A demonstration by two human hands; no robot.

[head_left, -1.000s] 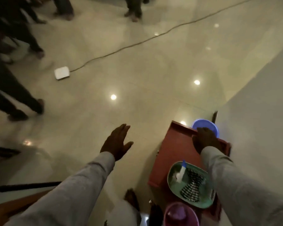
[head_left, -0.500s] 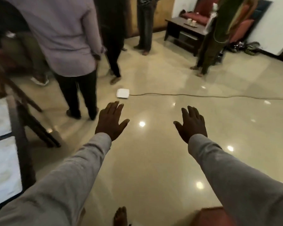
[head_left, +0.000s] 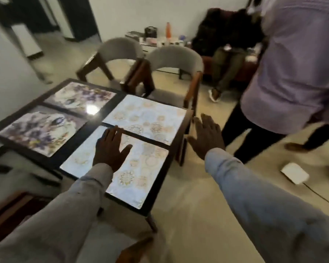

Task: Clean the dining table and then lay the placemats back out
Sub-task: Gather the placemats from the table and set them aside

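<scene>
1. Grey sleeves hide part of the near placemat [head_left: 141, 168]; it seems to lie lengthwise toward you on the dining table [head_left: 95, 126].
2. Your left hand [head_left: 110, 149] hovers spread above it.
3. Your right hand [head_left: 207, 135], spread and empty, hangs past the table's edge.

Dim, motion-blurred wide-angle frame; glare on table [head_left: 92, 109].

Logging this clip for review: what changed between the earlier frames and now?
The view swung from a red cart and bare floor to the dining table. The right hand left the blue bowl and hovers past the table's edge; the left hand is now over the near placemat. Both hands stay open and empty; all four placemats lie in place.
</scene>
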